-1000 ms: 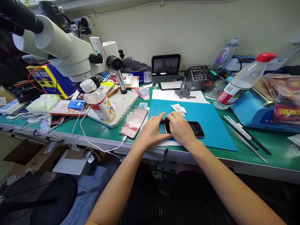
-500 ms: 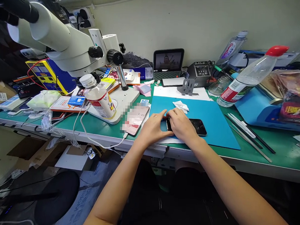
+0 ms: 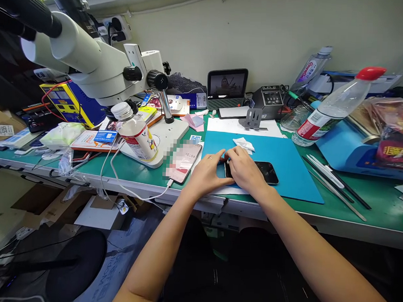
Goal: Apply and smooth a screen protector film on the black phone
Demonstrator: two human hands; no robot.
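From my head camera, the black phone (image 3: 269,172) lies flat on the blue mat (image 3: 296,182) in front of me, its left part under my fingers and its right part bare. My left hand (image 3: 209,173) makes a half-open C around the phone's left end, thumb on the near side and fingers on the far side; whether it grips or only steadies, I can't tell. My right hand (image 3: 244,168) is curled over the phone with fingers bent down; its fingertips are hidden, so I can't say if they pinch anything.

I'd judge the phone light but stiff, its glassy face slick and likely brittle (no place to lean hard). The long side edges look the safest hold, with pressure kept off the middle.

Counting: two phones, the one in my hands and a lit phone (image 3: 184,163) on the left with one white cable (image 3: 149,197) plugged in. One crumpled tissue (image 3: 243,145) sits just beyond my right hand. I count three bottles: a juice bottle (image 3: 140,141), a red-capped bottle (image 3: 336,112) and a white-capped bottle (image 3: 314,67). There's one microscope (image 3: 98,71) and one small screen (image 3: 227,83). The slim tools (image 3: 341,192) on the right overlap too much for a sure count.
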